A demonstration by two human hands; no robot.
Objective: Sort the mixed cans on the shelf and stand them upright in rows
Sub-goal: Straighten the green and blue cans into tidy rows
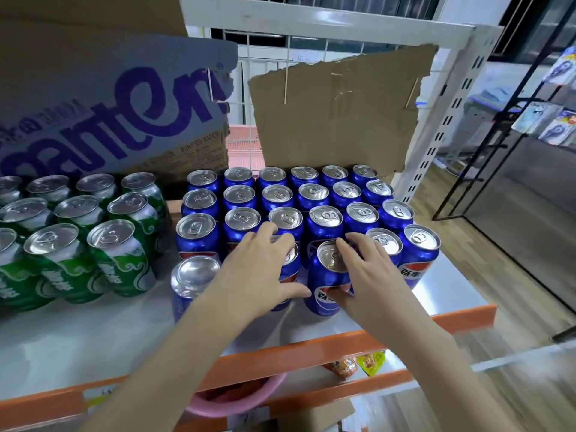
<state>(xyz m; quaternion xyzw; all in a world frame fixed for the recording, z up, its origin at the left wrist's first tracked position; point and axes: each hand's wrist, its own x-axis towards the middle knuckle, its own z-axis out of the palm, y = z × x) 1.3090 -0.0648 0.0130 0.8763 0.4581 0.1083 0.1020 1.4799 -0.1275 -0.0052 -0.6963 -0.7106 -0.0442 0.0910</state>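
Several blue cans (325,218) stand upright in rows on the right half of the white shelf (93,335). Several green cans (120,258) stand upright in rows on the left. My left hand (265,269) lies over a blue can (291,266) in the front row, fingers spread across its top and thumb at its side. My right hand (371,272) holds the neighbouring front blue can (327,282), fingers on its rim and thumb on its label. Another blue can (191,283) stands at the front left of the blue group.
A large cardboard box with purple lettering (109,98) sits behind the green cans. A torn cardboard sheet (339,110) leans against the wire back behind the blue cans. The shelf has an orange front edge (311,347); a pink bowl (237,400) and snack packets (358,364) lie below.
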